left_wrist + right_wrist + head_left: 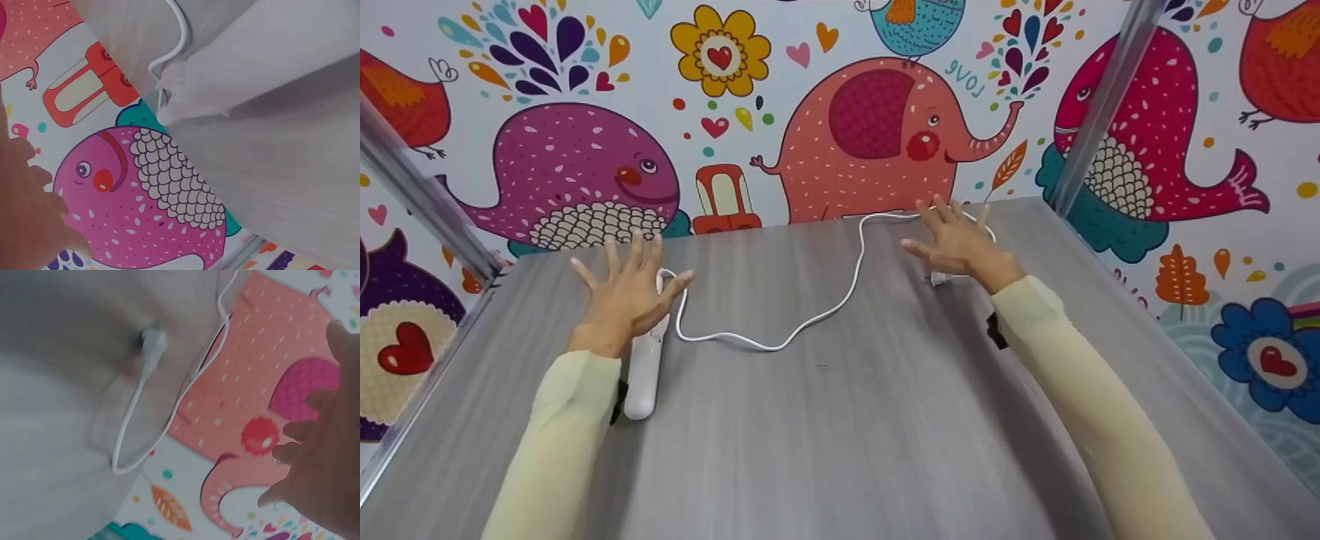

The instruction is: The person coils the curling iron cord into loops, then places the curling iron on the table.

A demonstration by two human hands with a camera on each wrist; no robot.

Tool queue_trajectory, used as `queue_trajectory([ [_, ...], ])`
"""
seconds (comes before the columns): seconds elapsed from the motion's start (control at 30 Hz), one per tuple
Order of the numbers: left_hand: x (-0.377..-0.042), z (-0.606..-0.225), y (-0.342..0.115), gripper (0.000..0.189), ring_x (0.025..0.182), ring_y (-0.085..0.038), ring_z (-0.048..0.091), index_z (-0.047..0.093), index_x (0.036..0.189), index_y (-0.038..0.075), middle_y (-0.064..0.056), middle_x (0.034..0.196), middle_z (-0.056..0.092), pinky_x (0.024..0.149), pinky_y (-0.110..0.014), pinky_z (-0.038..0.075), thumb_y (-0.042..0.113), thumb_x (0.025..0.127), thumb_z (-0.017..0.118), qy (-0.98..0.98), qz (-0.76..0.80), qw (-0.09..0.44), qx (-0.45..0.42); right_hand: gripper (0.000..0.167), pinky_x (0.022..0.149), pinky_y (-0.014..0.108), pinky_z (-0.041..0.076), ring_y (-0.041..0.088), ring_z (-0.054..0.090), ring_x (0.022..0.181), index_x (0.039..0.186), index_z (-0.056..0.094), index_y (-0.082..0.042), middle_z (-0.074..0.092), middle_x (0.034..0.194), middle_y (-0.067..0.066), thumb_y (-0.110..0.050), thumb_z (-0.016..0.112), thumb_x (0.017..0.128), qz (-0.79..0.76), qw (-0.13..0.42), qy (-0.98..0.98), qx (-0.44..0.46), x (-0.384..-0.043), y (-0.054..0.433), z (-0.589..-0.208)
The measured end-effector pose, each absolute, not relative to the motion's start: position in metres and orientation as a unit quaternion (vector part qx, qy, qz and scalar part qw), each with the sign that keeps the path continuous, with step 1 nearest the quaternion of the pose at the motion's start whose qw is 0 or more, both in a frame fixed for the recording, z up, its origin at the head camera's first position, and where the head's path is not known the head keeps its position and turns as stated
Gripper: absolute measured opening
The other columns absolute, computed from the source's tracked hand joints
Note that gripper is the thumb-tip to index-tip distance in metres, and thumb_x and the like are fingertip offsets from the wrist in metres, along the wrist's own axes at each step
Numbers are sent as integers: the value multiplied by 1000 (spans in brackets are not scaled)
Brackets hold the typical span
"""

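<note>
A slim white corded appliance [643, 379] with a rounded end, shaped like a hair straightener, lies lengthwise on the left of the table. My left hand [622, 300] hovers over its far part, fingers spread, hiding some of it. The left wrist view shows the appliance body [264, 62] large, its cord leaving the narrow end. From there the white cord [769, 349] curves across to the right. My right hand [960, 244], fingers spread too, is above the cord's far end and partly covers the plug [937, 278]. In the right wrist view the plug [153, 349] lies on the tabletop.
The grey wood-grain table [825, 435] ends at a back wall [750, 150] printed with cartoon animals. Metal posts [1110, 105] stand at the back corners, and a metal rail [405, 442] runs along the left edge.
</note>
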State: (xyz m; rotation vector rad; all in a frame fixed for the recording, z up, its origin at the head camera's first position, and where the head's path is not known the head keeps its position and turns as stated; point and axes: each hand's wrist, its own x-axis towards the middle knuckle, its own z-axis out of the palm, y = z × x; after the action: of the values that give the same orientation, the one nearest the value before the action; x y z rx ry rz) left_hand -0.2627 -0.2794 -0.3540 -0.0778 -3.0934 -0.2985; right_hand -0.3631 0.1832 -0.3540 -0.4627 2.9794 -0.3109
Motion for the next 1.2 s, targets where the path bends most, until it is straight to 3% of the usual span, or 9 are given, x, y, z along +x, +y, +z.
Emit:
queue_trajectory([
  [0.3, -242, -356, -282, 93, 144, -62, -14, 4, 160, 4, -30, 165, -3, 99, -82, -21, 71, 98, 23, -991, -135, -4, -15, 80, 117, 70, -10, 33, 2, 158, 163, 11, -24, 10, 170, 8, -60, 44, 99, -145, 32, 967, -210, -342, 139, -366],
  [0.53, -225, -355, -287, 91, 144, -64, -8, 2, 160, 5, -30, 164, 2, 100, -82, -20, 70, 100, 21, -983, -180, -10, -16, 77, 119, 65, -12, 29, 4, 158, 162, 17, -26, 17, 169, 6, -62, 44, 99, -201, 49, 950, -235, -321, 109, -369],
  [0.67, -215, -359, -292, 90, 145, -62, -6, -3, 160, 5, -30, 164, -2, 101, -81, -18, 68, 101, 23, -974, -225, -22, -4, 76, 122, 61, -6, 27, 11, 158, 161, 22, -25, 23, 168, 6, -60, 47, 99, -232, 60, 939, -245, -308, 92, -373],
  [0.93, -204, -379, -304, 90, 147, -55, 14, 5, 158, -5, -37, 159, 13, 117, -67, 14, 59, 103, 38, -952, -297, -67, 26, 72, 124, 50, 22, 29, 26, 154, 159, 27, -15, 32, 163, 10, -43, 58, 100, -293, 101, 907, -286, -290, 53, -388],
  [1.2, -197, -408, -313, 87, 146, -57, 12, 0, 155, -12, -43, 156, 10, 119, -64, 15, 43, 105, 46, -938, -330, -83, 71, 67, 124, 43, 23, 26, 29, 152, 158, 30, -9, 33, 163, 11, -32, 59, 101, -332, 152, 875, -316, -285, 23, -414],
])
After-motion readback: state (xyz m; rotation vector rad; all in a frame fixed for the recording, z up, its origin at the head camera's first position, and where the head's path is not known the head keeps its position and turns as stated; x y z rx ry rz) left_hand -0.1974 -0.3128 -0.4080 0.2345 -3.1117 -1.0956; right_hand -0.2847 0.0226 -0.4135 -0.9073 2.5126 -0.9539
